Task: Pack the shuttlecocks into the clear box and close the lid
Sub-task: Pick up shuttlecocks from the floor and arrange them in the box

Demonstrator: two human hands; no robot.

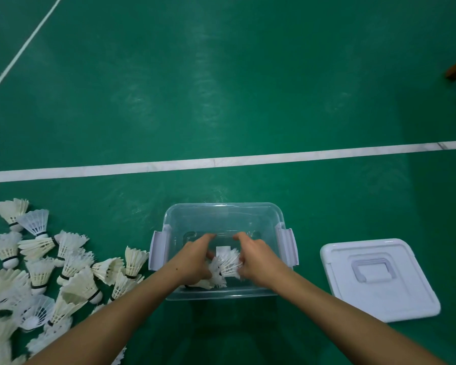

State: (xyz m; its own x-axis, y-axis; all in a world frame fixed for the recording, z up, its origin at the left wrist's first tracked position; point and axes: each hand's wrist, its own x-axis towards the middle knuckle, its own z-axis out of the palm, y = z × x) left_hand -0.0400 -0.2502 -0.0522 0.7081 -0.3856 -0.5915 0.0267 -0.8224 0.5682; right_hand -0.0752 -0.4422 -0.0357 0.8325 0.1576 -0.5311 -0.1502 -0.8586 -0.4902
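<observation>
The left hand (195, 259) and right hand (257, 259) reach down inside the clear box (223, 209), both curled around a small bunch of shuttlecocks (225, 267) held between them near the box's near wall. The box stands open on the green floor (221, 88), just on the near side of a white line (248, 159). A loose pile of shuttlecocks (50, 272) lies on the floor left of the box. The white lid (377, 279) lies flat to its right.

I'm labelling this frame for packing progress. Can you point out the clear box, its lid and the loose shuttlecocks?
clear box (223, 206): head view, far rim.
lid (374, 271): head view, handle recess on top.
loose shuttlecocks (41, 275): head view, feathers of one mid-pile.
</observation>
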